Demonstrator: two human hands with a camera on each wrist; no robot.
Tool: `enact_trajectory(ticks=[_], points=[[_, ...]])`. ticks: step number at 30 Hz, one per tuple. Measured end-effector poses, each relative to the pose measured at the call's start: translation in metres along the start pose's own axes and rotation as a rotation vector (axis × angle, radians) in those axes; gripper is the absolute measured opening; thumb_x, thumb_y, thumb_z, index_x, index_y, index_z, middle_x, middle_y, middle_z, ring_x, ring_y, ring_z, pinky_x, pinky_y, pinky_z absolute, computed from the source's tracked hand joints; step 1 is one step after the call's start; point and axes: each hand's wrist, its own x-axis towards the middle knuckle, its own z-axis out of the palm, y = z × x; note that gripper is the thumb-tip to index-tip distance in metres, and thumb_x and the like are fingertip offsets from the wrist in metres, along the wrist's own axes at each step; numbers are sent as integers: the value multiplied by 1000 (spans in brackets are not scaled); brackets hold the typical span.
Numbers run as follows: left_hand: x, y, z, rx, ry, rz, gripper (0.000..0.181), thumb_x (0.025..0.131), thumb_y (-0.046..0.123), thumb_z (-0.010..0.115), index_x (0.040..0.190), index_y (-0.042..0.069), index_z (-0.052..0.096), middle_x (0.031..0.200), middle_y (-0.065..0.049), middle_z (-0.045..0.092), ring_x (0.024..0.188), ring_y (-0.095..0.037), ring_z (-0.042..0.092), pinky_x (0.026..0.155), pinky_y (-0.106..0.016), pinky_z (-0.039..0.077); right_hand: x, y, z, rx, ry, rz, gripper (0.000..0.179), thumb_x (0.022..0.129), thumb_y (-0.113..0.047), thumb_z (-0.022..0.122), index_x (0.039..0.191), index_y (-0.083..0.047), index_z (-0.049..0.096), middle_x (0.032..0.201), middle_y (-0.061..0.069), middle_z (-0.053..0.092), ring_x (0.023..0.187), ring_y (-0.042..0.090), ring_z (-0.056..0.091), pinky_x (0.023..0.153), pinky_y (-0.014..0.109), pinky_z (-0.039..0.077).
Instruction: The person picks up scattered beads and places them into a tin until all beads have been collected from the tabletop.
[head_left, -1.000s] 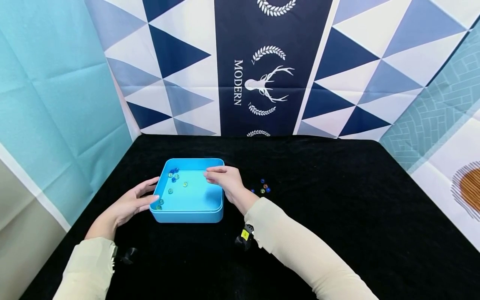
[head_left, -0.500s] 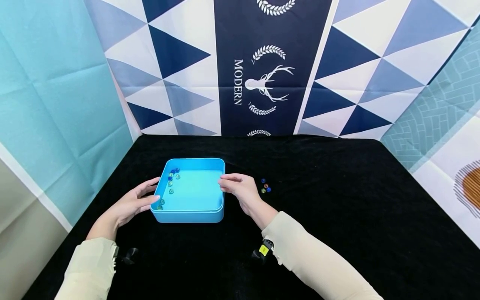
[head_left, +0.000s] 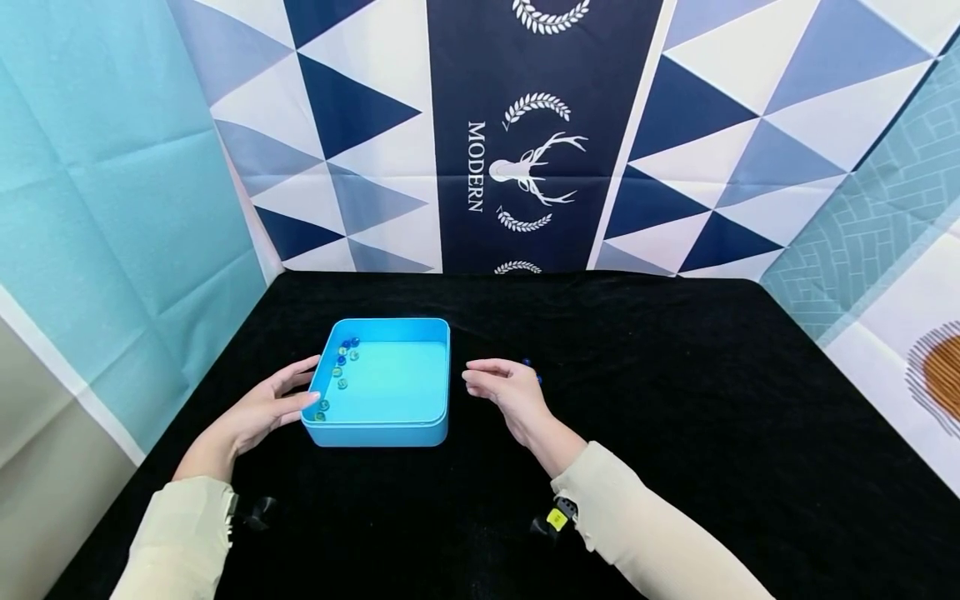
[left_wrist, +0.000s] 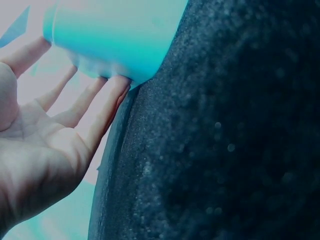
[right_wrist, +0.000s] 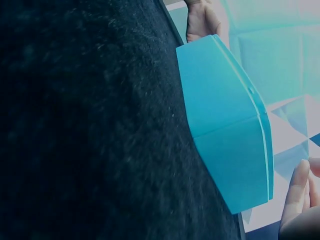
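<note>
A light blue square plastic box [head_left: 411, 433] stands on the black cloth. Several glass marbles [head_left: 342, 383], blue and clear-greenish, lie along its left side inside. My left hand [head_left: 264, 406] touches the box's left wall with nearly straight fingers, the thumb at the rim by the near corner; in the left wrist view its fingertips [left_wrist: 117, 82] lie against the outer wall. To the right of the box, my right hand [head_left: 517, 400] hovers with thumb and fingers bent close together, nothing visible between them. Behind it, blue marbles [head_left: 538, 379] show on the cloth, partly hidden by the hand.
Black cloth [head_left: 660, 400] covers the table. A patterned curtain with triangles and a deer print [head_left: 525, 171] hangs along the back edge. Pale blue fabric [head_left: 127, 208] closes the left side, and another printed sheet [head_left: 885, 275] hangs at the right.
My right hand has moved from above the box out to the right, towards the loose marbles. One marble inside has rolled left to join the others. The left hand has stayed put.
</note>
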Motion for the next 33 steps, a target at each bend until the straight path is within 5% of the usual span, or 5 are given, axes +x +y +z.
enact_trajectory(ticks=[25, 33], points=[[-1, 5, -1, -17, -16, 9, 78, 90, 22, 63, 150, 13, 14, 149, -22, 16, 125, -32, 39, 90, -30, 46, -4, -7, -70, 96, 89, -17, 34, 82, 8, 64, 114, 16, 56, 103, 12, 64, 77, 12, 65, 77, 25, 52], [-1, 4, -2, -14, -15, 8, 78, 90, 21, 63, 150, 12, 14, 148, -23, 18, 121, -28, 43, 89, -29, 47, 0, -7, -90, 58, 102, 52, 40, 86, 7, 59, 121, 20, 46, 96, 11, 64, 79, 11, 64, 77, 23, 52]])
